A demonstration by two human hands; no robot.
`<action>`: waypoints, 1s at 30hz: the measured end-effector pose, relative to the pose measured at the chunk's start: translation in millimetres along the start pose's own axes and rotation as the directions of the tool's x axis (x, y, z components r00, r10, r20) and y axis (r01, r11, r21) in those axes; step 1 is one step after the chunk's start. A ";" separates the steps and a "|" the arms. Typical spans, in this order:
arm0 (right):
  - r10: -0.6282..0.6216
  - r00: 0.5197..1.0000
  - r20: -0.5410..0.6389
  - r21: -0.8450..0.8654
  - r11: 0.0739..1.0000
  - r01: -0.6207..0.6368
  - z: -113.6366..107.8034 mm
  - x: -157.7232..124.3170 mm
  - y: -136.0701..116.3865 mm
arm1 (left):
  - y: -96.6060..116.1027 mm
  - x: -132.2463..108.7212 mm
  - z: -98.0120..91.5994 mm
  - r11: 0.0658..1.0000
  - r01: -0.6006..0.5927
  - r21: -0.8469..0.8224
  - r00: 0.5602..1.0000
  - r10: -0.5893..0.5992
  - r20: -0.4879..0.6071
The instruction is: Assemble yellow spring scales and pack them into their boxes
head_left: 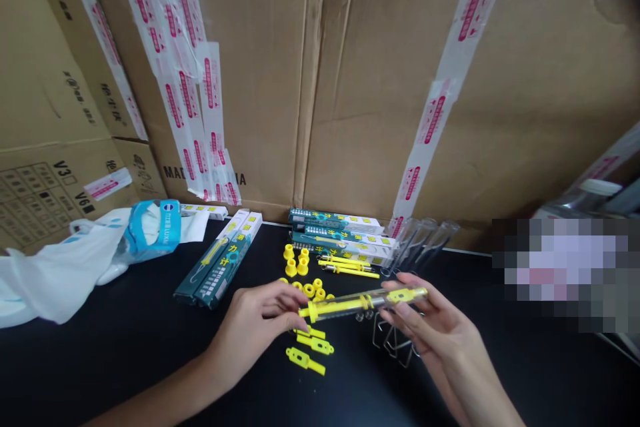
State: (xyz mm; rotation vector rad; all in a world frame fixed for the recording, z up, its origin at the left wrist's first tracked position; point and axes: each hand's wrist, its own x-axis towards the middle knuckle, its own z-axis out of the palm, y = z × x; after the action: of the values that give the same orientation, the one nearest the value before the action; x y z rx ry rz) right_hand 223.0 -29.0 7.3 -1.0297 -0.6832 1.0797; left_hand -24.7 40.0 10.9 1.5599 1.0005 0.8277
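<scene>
left hand [245,327]: thumb and fingers pinch the yellow fitting [313,311] at the clear tube's [345,307] nine o'clock end. right hand [443,327]: fingers wrap its three o'clock end — this two-point hold likely steadies the tube above the table. flat yellow parts [310,341] lie at seven o'clock, yellow rods [350,271] at twelve — apparently sorted by kind within reach.

The tube [345,307] is clear, its rod [330,309] yellow; caps [303,267] are yellow, boxes [227,260] green and white, table [125,343] black, tape [183,80] pink-printed white.
</scene>
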 end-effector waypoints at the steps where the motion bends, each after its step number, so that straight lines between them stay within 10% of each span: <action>1: 0.003 1.000 0.008 -0.014 1.000 -0.003 0.0 -0.5 1.1 | -0.2 -0.1 -0.3 0.999 0.009 0.033 1.000 -0.009 0.007; 7: 0.005 1.000 0.007 -0.050 0.999 -0.004 2.3 -1.0 1.6 | -5.3 -5.2 0.6 0.964 -0.122 0.235 0.992 0.113 0.049; 13: 0.054 0.993 0.102 -0.020 0.998 -0.052 7.8 -7.7 1.4 | -9.0 -13.8 3.8 0.651 -0.437 0.621 0.888 0.422 0.182; 19: 0.052 0.981 0.188 0.062 0.996 -0.065 8.2 -6.5 5.4 | -6.4 -16.9 7.0 0.607 -0.369 0.704 0.908 0.398 0.133; 30: 0.086 0.996 -0.002 0.070 0.994 -0.086 8.8 -1.4 -0.1 | -5.2 -16.4 7.5 0.664 -0.264 0.699 0.954 0.286 0.088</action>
State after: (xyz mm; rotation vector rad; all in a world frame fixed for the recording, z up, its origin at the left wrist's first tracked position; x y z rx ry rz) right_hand 214.9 -27.4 10.8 -1.0080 -0.5977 1.1675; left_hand -25.7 22.5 4.1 2.4222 1.1996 0.6961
